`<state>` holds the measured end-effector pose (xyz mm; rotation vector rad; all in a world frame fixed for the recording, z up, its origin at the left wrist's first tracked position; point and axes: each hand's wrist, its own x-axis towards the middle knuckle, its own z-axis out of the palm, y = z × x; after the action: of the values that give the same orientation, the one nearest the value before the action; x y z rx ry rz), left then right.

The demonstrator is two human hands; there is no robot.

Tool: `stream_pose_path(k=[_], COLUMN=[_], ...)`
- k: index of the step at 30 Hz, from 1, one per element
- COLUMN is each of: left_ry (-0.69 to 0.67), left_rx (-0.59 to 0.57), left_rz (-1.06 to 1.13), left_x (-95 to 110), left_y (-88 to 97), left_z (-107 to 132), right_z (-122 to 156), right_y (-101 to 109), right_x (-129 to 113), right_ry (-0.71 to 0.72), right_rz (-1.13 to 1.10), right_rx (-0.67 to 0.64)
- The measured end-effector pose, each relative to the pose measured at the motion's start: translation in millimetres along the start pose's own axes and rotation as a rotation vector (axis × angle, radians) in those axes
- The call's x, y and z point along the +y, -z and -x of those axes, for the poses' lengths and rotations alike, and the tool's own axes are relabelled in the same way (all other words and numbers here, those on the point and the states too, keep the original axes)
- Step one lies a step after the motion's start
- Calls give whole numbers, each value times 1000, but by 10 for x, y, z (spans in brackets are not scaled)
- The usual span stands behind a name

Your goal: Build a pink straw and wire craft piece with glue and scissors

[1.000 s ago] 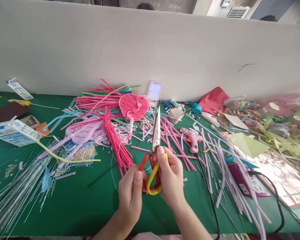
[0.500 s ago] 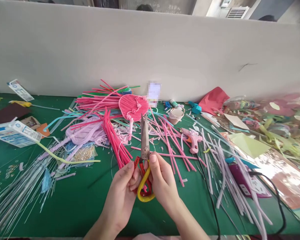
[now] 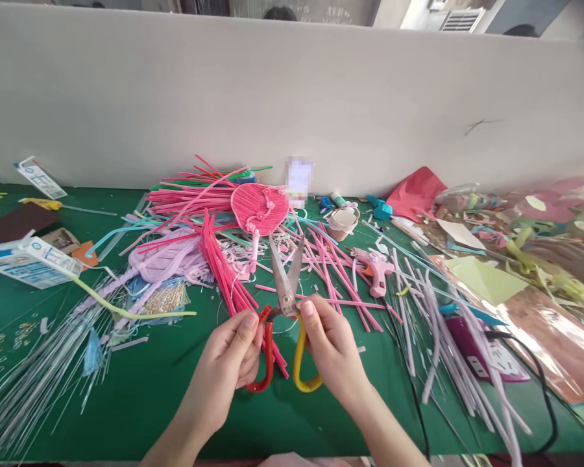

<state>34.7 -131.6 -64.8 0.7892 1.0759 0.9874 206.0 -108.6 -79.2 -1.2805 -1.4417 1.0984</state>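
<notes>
A pair of scissors (image 3: 286, 292) is held over the green table, blades spread and pointing away from me. My left hand (image 3: 233, 353) grips its red handle between thumb and fingers. The yellow handle is in the grasp of my right hand (image 3: 331, 344). Nothing shows between the blades. Behind the left hand lies a bundle of dark pink pipe cleaners (image 3: 226, 279). Beyond the blade tips rests a round pink fan-like piece (image 3: 259, 209) with small flowers and a pale pink stem. Loose lighter pink pipe cleaners (image 3: 338, 285) lie to the right.
A pink glue gun (image 3: 379, 269) and a purple power strip (image 3: 486, 347) with a black cord lie right. A paper cup (image 3: 342, 224) stands farther back. Silvery wires (image 3: 34, 389), a lilac piece (image 3: 163, 254) and a carton (image 3: 32, 259) are left. A pale partition (image 3: 292, 97) stands behind.
My hands have moved apart, the left one to the left and the right one to the right. The scissors have gone from closed to spread blades and handles.
</notes>
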Motion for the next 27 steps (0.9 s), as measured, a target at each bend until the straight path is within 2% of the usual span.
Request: stream_pose_path(k=[3,4,5,7,10,12,14,17,19,21,23,25,27], left_ry=[-57,-88,-121,-169,-214,-313,-505,-853,-975,-919,-708,-509,-386], left_rx=[49,74,100,133,132,129,104,84,162,296,404,406,405], left_rz=[-32,-59,-82,-108,-185,-353,-600,-937,-1052,-1098,-1180,-1316,-1411], left_x=[-53,-69,-83,-104,-115,-111,-98,-66,-33,8,52,87,112], left_y=[-39,-50,-60,-84,-138,-186,-229,-232,-145,33,278,523,694], left_z=[-16,-21,-24,-29,-23,1,44,108,102,32,-89,-216,-310], right_z=[59,97,140,218,260,229,175,107,93,104,130,157,178], right_y=[-42,-64,-94,-172,-296,-338,-329,-232,-120,21,170,292,366], right_x=[48,64,76,84,72,76,109,200,259,295,308,305,300], right_ry=[281,350,381,308,103,24,18,39,10,-31,-57,-79,-85], right_rz=[245,309,346,346,165,-3,-116,-168,-177,-125,1,93,151], right_rx=[421,491,499,354,124,30,25,129,199,217,186,180,202])
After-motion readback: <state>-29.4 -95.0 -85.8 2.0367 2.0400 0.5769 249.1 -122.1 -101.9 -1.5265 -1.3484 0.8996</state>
